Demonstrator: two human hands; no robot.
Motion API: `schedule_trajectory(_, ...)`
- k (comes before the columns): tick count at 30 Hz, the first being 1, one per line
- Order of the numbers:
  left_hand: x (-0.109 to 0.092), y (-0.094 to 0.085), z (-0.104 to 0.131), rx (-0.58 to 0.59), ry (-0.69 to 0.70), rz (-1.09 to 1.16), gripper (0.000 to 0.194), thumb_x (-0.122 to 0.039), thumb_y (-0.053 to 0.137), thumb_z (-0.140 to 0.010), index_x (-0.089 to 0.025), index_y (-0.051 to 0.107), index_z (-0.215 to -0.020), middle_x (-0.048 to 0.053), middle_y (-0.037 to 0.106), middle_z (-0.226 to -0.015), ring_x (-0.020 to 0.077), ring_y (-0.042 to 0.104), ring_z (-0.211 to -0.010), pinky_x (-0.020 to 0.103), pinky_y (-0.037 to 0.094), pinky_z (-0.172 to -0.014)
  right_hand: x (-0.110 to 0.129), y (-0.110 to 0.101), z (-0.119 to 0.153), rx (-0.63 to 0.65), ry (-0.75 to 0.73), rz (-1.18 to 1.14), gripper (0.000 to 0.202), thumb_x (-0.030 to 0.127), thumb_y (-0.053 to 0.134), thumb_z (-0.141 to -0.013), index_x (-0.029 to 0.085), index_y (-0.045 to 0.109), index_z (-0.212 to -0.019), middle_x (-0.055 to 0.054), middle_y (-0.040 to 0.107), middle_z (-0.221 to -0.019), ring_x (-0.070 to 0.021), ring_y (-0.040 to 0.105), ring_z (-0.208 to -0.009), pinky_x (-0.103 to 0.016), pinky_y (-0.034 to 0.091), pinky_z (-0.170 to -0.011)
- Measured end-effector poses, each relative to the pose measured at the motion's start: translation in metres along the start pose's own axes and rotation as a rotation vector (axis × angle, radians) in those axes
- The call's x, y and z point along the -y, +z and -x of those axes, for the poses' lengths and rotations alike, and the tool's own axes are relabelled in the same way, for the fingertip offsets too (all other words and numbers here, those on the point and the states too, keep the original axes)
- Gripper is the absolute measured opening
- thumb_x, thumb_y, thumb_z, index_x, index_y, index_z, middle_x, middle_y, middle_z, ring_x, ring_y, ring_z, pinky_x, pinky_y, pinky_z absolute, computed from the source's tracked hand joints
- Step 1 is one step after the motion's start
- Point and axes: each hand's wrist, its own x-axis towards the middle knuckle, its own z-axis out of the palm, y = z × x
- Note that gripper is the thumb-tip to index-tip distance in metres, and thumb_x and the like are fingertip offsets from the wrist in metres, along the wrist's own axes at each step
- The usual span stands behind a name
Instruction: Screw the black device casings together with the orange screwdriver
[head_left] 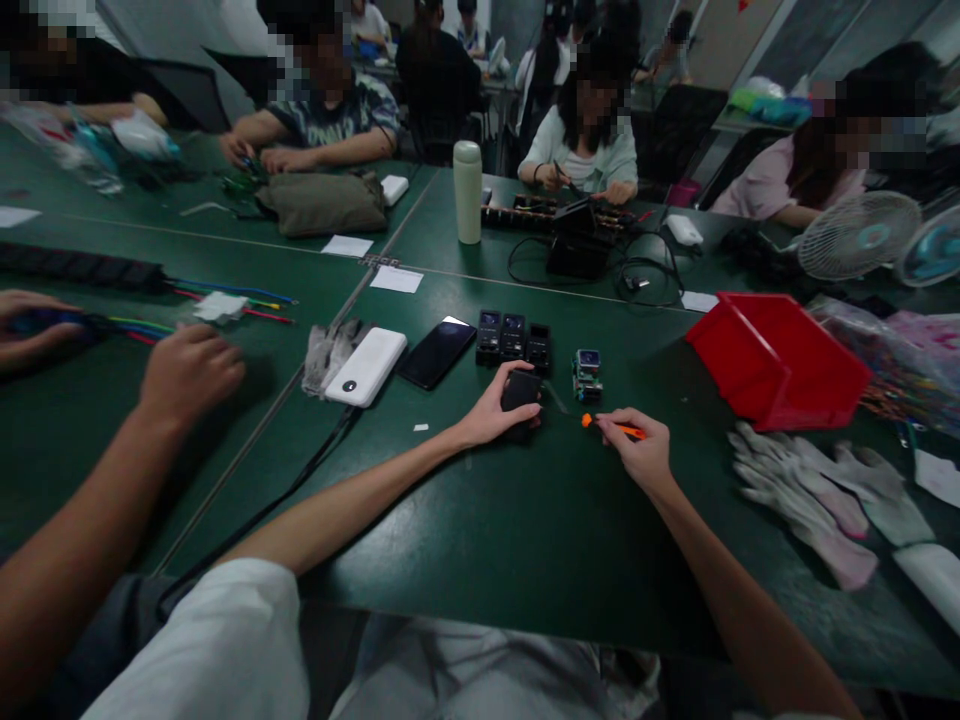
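My left hand (496,410) is wrapped round a small black device (520,390) on the green table. To its right, my right hand (637,443) grips an orange tool (628,431) between the fingers, with an orange piece (586,420) at its far end. A thin, see-through strip (556,396) lies between the device and the tool. Just beyond, several black modules (513,338) stand in a row, and a small green circuit board with a screen (587,375) sits to their right. Left of the modules lie a black phone (438,352) and a white power bank (366,367).
A red bin (780,360) and grey gloves (806,495) are at the right. A pale green bottle (468,192) stands beyond the phone. At the left, a neighbour's hands (191,370) work near coloured wires (142,326). A black cable (300,480) crosses the table beside my left arm.
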Motion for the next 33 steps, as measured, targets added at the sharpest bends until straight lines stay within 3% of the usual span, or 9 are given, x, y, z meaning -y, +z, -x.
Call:
schedule_trajectory(4,-0.002,0.0,0.0,-0.006,-0.03,0.052,0.067,-0.04,0.072,-0.075,-0.028,0.032,-0.129,0.007,0.059,-0.109,0.0152,0.068,-0.071,0.035,0.058,-0.068,-0.001,0.001,0.003,-0.008,-0.052,-0.011,0.016,0.034,0.071,-0.078,0.02,0.072,-0.087,-0.004,0.066,-0.076,-0.0173,0.061,-0.066,-0.032,0.05,-0.062)
schedule_trajectory(10,0.001,0.0,0.0,-0.061,0.017,0.024,0.067,-0.039,0.073,-0.075,-0.026,0.034,-0.128,0.007,0.059,-0.107,0.0147,0.067,-0.074,0.035,0.057,-0.074,-0.002,0.009,-0.002,0.036,0.313,-0.43,0.039,0.053,0.05,-0.089,0.017,0.064,-0.093,-0.003,0.061,-0.062,-0.0145,0.055,-0.049,-0.027,0.044,-0.044)
schedule_trajectory(14,0.002,0.0,-0.001,-0.072,0.02,0.026,0.067,-0.038,0.073,-0.075,-0.026,0.033,-0.128,0.007,0.059,-0.107,0.015,0.067,-0.075,0.035,0.057,-0.073,-0.004,0.007,-0.004,0.08,0.434,-0.378,0.039,0.053,0.053,-0.088,0.016,0.06,-0.079,0.003,0.049,-0.044,-0.0082,0.036,-0.034,-0.02,0.024,-0.033)
schedule_trajectory(18,0.003,0.0,-0.001,-0.062,0.022,0.003,0.067,-0.037,0.073,-0.075,-0.026,0.034,-0.128,0.007,0.059,-0.107,0.0155,0.067,-0.076,0.035,0.057,-0.074,-0.006,0.0,-0.004,0.106,0.354,-0.275,0.028,0.043,0.062,-0.086,0.015,0.062,-0.079,0.005,0.047,-0.046,-0.0061,0.034,-0.039,-0.019,0.023,-0.038)
schedule_trajectory(24,0.003,-0.001,-0.001,-0.058,-0.001,0.009,0.067,-0.037,0.072,-0.076,-0.026,0.034,-0.13,0.008,0.058,-0.108,0.0158,0.068,-0.075,0.036,0.058,-0.073,-0.004,-0.008,-0.006,0.13,0.214,-0.112,0.023,0.037,0.063,-0.086,0.016,0.068,-0.096,0.001,0.056,-0.061,-0.0103,0.048,-0.051,-0.023,0.038,-0.048)
schedule_trajectory(30,0.001,-0.001,-0.002,-0.046,-0.026,0.041,0.069,-0.038,0.073,-0.075,-0.026,0.033,-0.13,0.008,0.059,-0.108,0.0159,0.069,-0.073,0.035,0.059,-0.069,-0.002,-0.011,-0.006,0.034,-0.123,0.019,0.012,0.027,0.07,-0.08,0.021,0.071,-0.091,-0.005,0.065,-0.088,-0.019,0.061,-0.08,-0.034,0.05,-0.073)
schedule_trajectory(33,0.001,-0.001,-0.002,-0.055,-0.02,0.049,0.068,-0.038,0.072,-0.076,-0.027,0.033,-0.13,0.008,0.059,-0.108,0.0158,0.069,-0.072,0.035,0.059,-0.069,0.001,-0.008,-0.005,0.034,-0.093,-0.046,0.011,0.026,0.073,-0.077,0.022,0.072,-0.087,-0.005,0.065,-0.087,-0.0196,0.061,-0.08,-0.035,0.05,-0.074)
